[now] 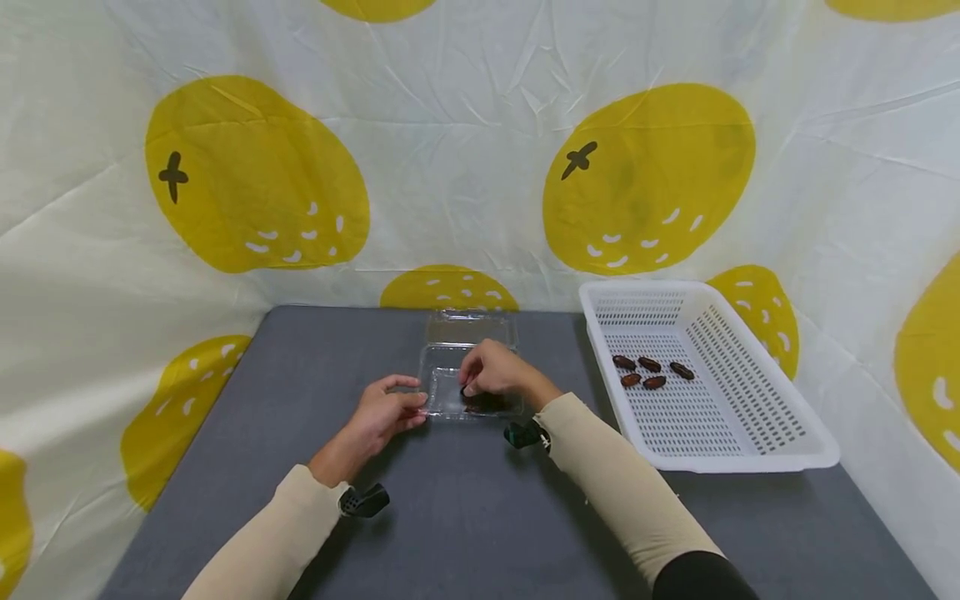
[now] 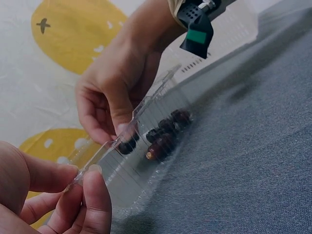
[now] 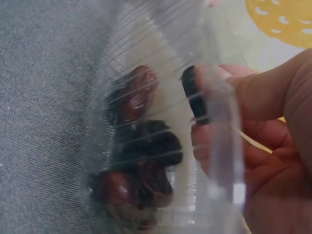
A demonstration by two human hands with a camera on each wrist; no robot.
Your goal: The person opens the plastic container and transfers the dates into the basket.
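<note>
A clear plastic clamshell box (image 1: 444, 406) lies on the grey table with its lid raised at the back. My left hand (image 1: 384, 410) pinches the box's left rim between thumb and fingers, seen closely in the left wrist view. Inside the box, my right hand (image 1: 491, 368) holds a dark date (image 3: 195, 95) between thumb and fingertips, just above the floor of the box. Several brown dates (image 2: 161, 146) lie in the box's right part, seen through the clear wall in both wrist views.
To the right stands a white perforated plastic basket (image 1: 720, 417) with several dates (image 1: 654, 382) in its left part. A white cloth (image 1: 465, 183) with yellow fruit prints hangs behind the table (image 1: 450, 517). Each wrist wears a small black camera.
</note>
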